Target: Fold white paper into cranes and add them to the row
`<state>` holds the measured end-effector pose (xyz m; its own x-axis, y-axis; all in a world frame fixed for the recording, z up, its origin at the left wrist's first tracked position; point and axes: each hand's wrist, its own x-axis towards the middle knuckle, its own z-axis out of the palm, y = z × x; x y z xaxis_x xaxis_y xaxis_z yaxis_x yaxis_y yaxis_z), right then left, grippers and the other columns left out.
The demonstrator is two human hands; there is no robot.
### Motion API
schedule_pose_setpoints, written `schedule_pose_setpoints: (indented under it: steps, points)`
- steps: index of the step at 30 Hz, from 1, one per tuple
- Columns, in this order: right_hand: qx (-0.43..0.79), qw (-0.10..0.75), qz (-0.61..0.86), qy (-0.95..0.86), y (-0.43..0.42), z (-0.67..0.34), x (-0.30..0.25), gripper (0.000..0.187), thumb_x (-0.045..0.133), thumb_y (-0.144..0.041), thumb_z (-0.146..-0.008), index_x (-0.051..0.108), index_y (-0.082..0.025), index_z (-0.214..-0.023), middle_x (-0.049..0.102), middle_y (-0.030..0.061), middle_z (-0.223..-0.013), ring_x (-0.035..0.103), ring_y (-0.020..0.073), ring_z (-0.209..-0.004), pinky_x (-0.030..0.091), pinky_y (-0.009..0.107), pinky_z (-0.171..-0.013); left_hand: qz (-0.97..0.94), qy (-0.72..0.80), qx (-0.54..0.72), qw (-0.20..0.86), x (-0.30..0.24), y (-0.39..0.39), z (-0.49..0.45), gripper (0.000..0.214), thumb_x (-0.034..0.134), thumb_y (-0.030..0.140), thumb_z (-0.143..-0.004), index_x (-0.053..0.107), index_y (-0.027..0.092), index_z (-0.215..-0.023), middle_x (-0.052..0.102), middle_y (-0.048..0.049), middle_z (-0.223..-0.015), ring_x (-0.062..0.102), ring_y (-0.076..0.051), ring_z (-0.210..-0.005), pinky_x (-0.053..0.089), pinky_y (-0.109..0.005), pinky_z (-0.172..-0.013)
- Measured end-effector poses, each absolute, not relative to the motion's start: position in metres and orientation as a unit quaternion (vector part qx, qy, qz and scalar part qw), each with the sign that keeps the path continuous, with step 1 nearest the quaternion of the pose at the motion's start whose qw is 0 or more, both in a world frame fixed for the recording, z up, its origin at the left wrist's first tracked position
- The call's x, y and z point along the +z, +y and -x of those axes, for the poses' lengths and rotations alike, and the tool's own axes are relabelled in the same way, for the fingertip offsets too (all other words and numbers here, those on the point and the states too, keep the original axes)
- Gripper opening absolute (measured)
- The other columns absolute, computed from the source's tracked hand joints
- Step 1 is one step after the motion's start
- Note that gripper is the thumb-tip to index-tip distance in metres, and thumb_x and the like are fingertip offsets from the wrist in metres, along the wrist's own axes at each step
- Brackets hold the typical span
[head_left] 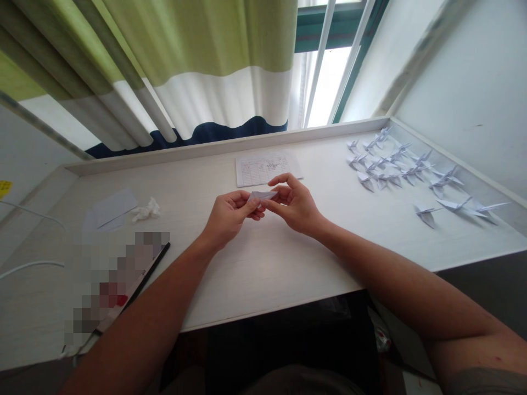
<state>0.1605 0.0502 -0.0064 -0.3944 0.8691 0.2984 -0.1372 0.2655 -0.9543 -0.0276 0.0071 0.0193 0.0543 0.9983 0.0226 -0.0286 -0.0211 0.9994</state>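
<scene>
Between my two hands, above the middle of the white desk point(263, 258), is a small folded piece of white paper point(262, 195). My left hand point(230, 215) pinches its left end, thumb on the near side and fingers behind. The thumb of my right hand point(297, 206) presses the right end, while its index finger arches up off the paper. Parts of the lower fingers are hidden behind the paper. Just beyond my hands lies a stack of printed paper sheets point(253, 169).
Several folded paper cranes point(382, 164) stand grouped at the right. On the left lie loose white paper point(111, 208), a crumpled tissue point(147, 210) and a device with a blurred screen point(132, 280). Cables point(33, 264) cross the left side. A raised ledge point(206, 147) runs along the back below the curtain point(214, 49).
</scene>
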Motion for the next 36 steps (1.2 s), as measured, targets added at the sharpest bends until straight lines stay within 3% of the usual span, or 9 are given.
schedule_pose_setpoints:
  steps: [7, 15, 19, 26, 32, 36]
  points:
    - [0.553, 0.466, 0.294, -0.625, 0.0503, -0.1613, -0.0029, 0.050, 0.089, -0.046, -0.080, 0.054, -0.025, -0.108, 0.075, -0.0034, -0.075, 0.076, 0.0182, -0.073, 0.062, 0.034, -0.072, -0.503, 0.458, 0.491, 0.545, 0.0162, 0.0085, 0.0300, 0.033, 0.095, 0.045, -0.077, 0.080, 0.016, -0.081, 0.081, -0.0080, -0.080, 0.077, -0.022, -0.077, 0.065, -0.038, -0.079]
    - [0.545, 0.468, 0.289, -0.633, 0.0510, -0.1634, -0.0012, 0.035, 0.078, -0.038, -0.090, 0.057, -0.023, -0.112, 0.074, -0.0036, -0.071, 0.074, 0.0164, -0.068, 0.062, 0.033, -0.071, -0.484, 0.453, 0.490, 0.566, 0.0133, 0.0091, 0.0291, 0.036, 0.098, 0.045, -0.074, 0.078, 0.015, -0.079, 0.082, -0.0087, -0.081, 0.078, -0.022, -0.074, 0.067, -0.039, -0.079]
    - [0.534, 0.480, 0.282, -0.636, 0.0523, -0.1633, -0.0028, 0.037, 0.076, -0.048, -0.094, 0.059, -0.021, -0.113, 0.073, -0.0030, -0.068, 0.071, 0.0156, -0.063, 0.060, 0.031, -0.065, -0.481, 0.442, 0.491, 0.576, 0.0119, 0.0081, 0.0262, 0.038, 0.097, 0.048, -0.075, 0.078, 0.015, -0.082, 0.083, -0.0080, -0.084, 0.078, -0.021, -0.074, 0.067, -0.039, -0.081]
    - [0.556, 0.485, 0.297, -0.606, 0.0587, -0.1640, -0.0073, 0.057, 0.064, -0.072, -0.097, 0.064, -0.019, -0.119, 0.073, -0.0007, -0.068, 0.071, 0.0171, -0.064, 0.062, 0.033, -0.067, -0.491, 0.453, 0.497, 0.554, 0.0112, 0.0098, 0.0293, 0.036, 0.097, 0.046, -0.075, 0.077, 0.016, -0.079, 0.081, -0.0066, -0.079, 0.075, -0.018, -0.070, 0.064, -0.035, -0.076]
    - [0.554, 0.438, 0.292, -0.644, 0.0566, -0.1635, -0.0073, 0.051, 0.090, -0.057, -0.081, 0.069, -0.019, -0.108, 0.074, -0.0001, -0.077, 0.074, 0.0173, -0.073, 0.060, 0.032, -0.071, -0.531, 0.472, 0.472, 0.521, 0.0136, 0.0111, 0.0333, 0.030, 0.092, 0.042, -0.079, 0.081, 0.015, -0.083, 0.079, -0.0062, -0.073, 0.073, -0.017, -0.067, 0.061, -0.031, -0.069]
    - [0.584, 0.425, 0.274, -0.635, 0.0554, -0.1610, -0.0093, 0.047, 0.091, -0.045, -0.081, 0.066, -0.019, -0.112, 0.077, 0.0007, -0.082, 0.077, 0.0187, -0.079, 0.061, 0.033, -0.074, -0.548, 0.467, 0.477, 0.504, 0.0122, 0.0118, 0.0328, 0.026, 0.090, 0.039, -0.081, 0.081, 0.014, -0.081, 0.078, -0.0057, -0.072, 0.071, -0.016, -0.065, 0.059, -0.029, -0.066]
